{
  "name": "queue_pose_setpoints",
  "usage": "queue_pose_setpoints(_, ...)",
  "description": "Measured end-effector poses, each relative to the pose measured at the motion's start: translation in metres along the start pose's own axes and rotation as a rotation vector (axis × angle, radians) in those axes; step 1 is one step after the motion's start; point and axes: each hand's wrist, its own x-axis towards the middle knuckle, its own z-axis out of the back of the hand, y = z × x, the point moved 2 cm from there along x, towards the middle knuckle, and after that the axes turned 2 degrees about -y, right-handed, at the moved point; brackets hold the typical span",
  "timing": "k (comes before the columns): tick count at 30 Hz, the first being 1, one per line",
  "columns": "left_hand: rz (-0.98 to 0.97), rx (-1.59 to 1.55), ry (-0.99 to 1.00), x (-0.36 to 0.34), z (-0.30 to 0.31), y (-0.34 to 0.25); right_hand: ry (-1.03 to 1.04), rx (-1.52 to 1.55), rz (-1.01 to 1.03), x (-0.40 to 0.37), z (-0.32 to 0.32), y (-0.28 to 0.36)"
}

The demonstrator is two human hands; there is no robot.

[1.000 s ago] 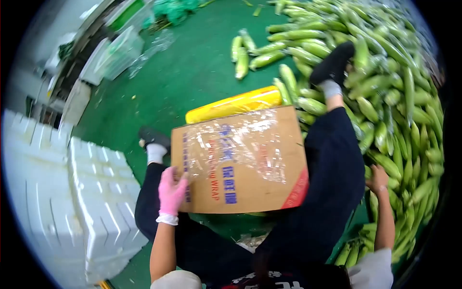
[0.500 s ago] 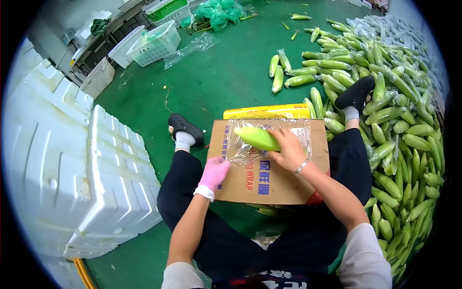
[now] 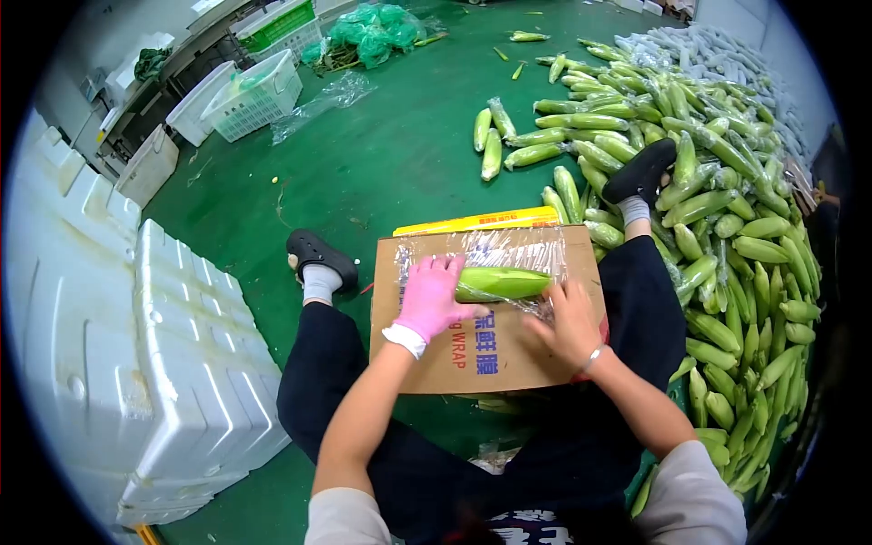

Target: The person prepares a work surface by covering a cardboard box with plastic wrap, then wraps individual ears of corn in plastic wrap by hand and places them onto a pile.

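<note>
An ear of corn (image 3: 505, 283) in its green husk lies crosswise on a cardboard box (image 3: 418, 372) between my legs. Clear plastic wrap (image 3: 527, 245) is spread on the box top and partly covers the ear. My left hand (image 3: 431, 298), in a pink glove, is closed over the ear's left end with the thumb pointing right. At the other end my bare right hand (image 3: 570, 325) has its fingers bent around gathered wrap. A yellow carton (image 3: 481, 221) sits against the box's far edge.
A large heap of corn ears (image 3: 727, 227) covers the floor on my right. White foam boxes (image 3: 204, 354) are stacked on my left. Plastic crates (image 3: 254, 95) and green netting (image 3: 377, 34) lie farther back. My shoes (image 3: 322, 259) rest on either side of the box.
My left hand has moved from the wrap's left edge onto the ear. The ear is now lower and level, with wrap over part of it. My right hand has shifted to its right end.
</note>
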Motion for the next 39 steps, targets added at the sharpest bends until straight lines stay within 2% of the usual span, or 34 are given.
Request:
queue_pose_setpoints(2,-0.090,0.033,0.256,0.010,-0.001,0.004,-0.033,-0.092,0.040,-0.014,0.001,-0.027)
queue_pose_setpoints(3,-0.121,0.036,0.298,0.013,0.000,0.004,-0.058,-0.174,0.086,-0.020,0.002,-0.039)
queue_pose_setpoints(4,-0.135,0.038,0.297,0.013,0.003,0.004,-0.115,-0.154,0.047,-0.017,0.007,-0.059)
queue_pose_setpoints(6,-0.172,-0.009,0.411,0.006,0.005,-0.003,-0.166,0.334,-0.354,0.005,0.026,-0.071)
queue_pose_setpoints(7,-0.218,-0.048,0.381,-0.002,0.008,-0.009,-0.164,0.329,-0.360,0.001,0.030,-0.072)
queue_pose_setpoints(9,-0.256,-0.111,0.443,-0.023,0.023,-0.029,0.072,1.019,-0.663,-0.007,0.026,-0.063)
queue_pose_setpoints(10,-0.317,-0.139,0.472,-0.040,0.025,-0.037,0.215,0.750,-0.617,-0.026,0.034,-0.042)
queue_pose_setpoints(11,-0.318,-0.136,0.569,-0.054,0.032,-0.049,0.244,0.560,-0.391,-0.047,0.037,-0.019)
queue_pose_setpoints(12,-0.288,-0.178,0.688,-0.066,0.035,-0.057,0.369,0.446,-0.227,-0.065,0.038,0.005)
queue_pose_setpoints(14,-0.195,-0.250,0.865,-0.075,0.034,-0.058,0.303,0.288,0.043,-0.089,0.028,0.033)
queue_pose_setpoints(15,-0.194,-0.250,0.878,-0.077,0.031,-0.057,0.283,0.204,0.070,-0.083,0.016,0.029)
queue_pose_setpoints(17,-0.106,-0.166,0.332,-0.068,0.032,-0.051,0.186,0.005,0.061,-0.044,-0.003,0.015)
queue_pose_setpoints(18,-0.108,-0.160,0.334,-0.060,0.029,-0.051,0.114,-0.111,0.022,-0.015,-0.009,0.008)
queue_pose_setpoints(20,-0.241,0.055,0.075,-0.036,0.028,-0.057,0.139,-0.221,0.044,0.047,-0.023,-0.004)
queue_pose_setpoints(22,-0.275,0.110,0.056,-0.017,0.006,-0.043,0.590,0.353,-0.069,0.102,-0.050,-0.004)
queue_pose_setpoints(24,-0.221,0.096,0.210,-0.001,-0.017,-0.027,0.743,0.517,-0.018,0.114,-0.067,0.004)
queue_pose_setpoints(25,-0.275,0.087,0.213,0.004,-0.020,-0.023,0.904,0.454,-0.048,0.118,-0.060,0.003)
queue_pose_setpoints(26,-0.291,0.082,0.207,0.006,-0.017,-0.028,0.890,0.448,-0.058,0.119,-0.061,-0.003)
queue_pose_setpoints(28,-0.071,-0.274,0.430,-0.011,-0.003,-0.047,1.184,0.683,0.165,0.100,-0.074,-0.009)
queue_pose_setpoints(29,0.070,-0.400,0.605,-0.024,0.000,-0.054,1.131,0.472,0.322,0.083,-0.076,-0.009)
queue_pose_setpoints(30,0.066,-0.405,0.620,-0.029,0.009,-0.061,1.180,0.315,0.352,0.065,-0.063,0.001)
queue_pose_setpoints(32,0.070,-0.407,0.810,-0.035,0.025,-0.068,1.046,0.286,0.440,0.044,-0.064,0.007)
queue_pose_setpoints(34,0.427,-0.689,1.036,-0.064,0.030,-0.077,0.870,0.225,0.339,0.023,-0.053,0.014)
queue_pose_setpoints(35,0.540,-0.699,1.195,-0.084,0.030,-0.079,0.720,0.194,0.384,0.011,-0.058,0.011)
queue_pose_setpoints(36,0.796,-0.918,1.294,-0.103,0.040,-0.092,0.560,0.138,0.468,-0.002,-0.062,0.010)
queue_pose_setpoints(37,0.924,-1.093,1.373,-0.127,0.036,-0.092,0.449,0.135,0.496,-0.012,-0.066,0.011)
queue_pose_setpoints(38,0.990,-1.124,1.447,-0.144,0.038,-0.097,0.340,0.132,0.522,-0.020,-0.067,0.012)
queue_pose_setpoints(39,1.057,-1.166,1.512,-0.166,0.038,-0.102,0.331,0.139,0.508,-0.023,-0.067,0.012)
